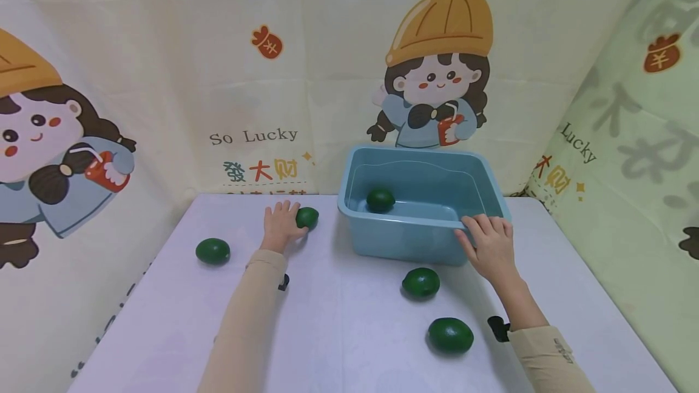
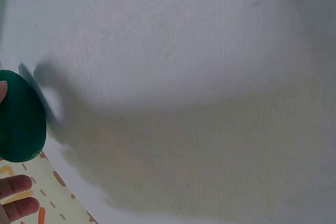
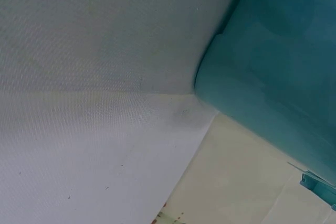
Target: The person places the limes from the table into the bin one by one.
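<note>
- Head view: the left hand (image 1: 280, 227) has its thumb on a green fruit (image 1: 309, 218) near the table's (image 1: 338, 326) far edge; whether it grasps, one cannot tell.
- The right hand (image 1: 491, 248) grasps the blue box (image 1: 401, 241) at its near right corner.
- Inside the box lies a second fruit (image 1: 380, 200); near the table's left edge, a third fruit (image 1: 213, 251); before the box, two others (image 1: 421, 283) (image 1: 450, 336).
</note>
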`<state>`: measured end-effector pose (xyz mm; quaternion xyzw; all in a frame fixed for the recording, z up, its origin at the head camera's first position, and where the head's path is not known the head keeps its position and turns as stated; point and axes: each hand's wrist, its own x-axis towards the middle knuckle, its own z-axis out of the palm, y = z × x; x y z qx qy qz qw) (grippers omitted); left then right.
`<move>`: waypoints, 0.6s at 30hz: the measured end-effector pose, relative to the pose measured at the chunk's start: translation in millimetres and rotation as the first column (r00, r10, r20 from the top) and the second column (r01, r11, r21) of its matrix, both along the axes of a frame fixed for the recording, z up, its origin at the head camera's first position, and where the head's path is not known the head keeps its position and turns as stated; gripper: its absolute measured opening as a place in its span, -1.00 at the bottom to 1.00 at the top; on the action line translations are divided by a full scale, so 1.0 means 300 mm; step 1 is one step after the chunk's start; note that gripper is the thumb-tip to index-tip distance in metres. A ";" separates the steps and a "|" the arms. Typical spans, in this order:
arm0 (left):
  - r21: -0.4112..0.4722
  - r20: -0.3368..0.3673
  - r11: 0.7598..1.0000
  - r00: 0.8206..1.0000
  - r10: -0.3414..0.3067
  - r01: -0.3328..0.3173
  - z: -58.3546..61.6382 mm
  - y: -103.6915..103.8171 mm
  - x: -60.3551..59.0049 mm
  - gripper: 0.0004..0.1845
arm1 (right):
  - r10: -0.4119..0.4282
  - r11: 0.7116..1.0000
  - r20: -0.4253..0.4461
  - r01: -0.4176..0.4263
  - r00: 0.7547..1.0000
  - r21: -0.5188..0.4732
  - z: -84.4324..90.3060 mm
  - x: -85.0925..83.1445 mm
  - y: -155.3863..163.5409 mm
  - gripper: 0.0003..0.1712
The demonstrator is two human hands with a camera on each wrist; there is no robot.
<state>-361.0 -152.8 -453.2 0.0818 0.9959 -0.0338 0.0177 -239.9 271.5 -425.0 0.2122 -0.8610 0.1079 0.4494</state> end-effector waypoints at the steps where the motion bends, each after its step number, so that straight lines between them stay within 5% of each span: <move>1: 0.001 0.005 1.000 1.000 0.008 -0.008 -0.001 0.000 -0.001 -0.17 | 0.001 1.000 -0.003 -0.001 1.000 -0.001 -0.001 -0.001 0.000 -0.38; 18: 0.018 -0.007 0.999 1.000 0.027 -0.027 -0.008 -0.002 0.018 -0.15 | -0.001 1.000 -0.010 0.001 1.000 0.001 -0.003 -0.004 0.000 -0.38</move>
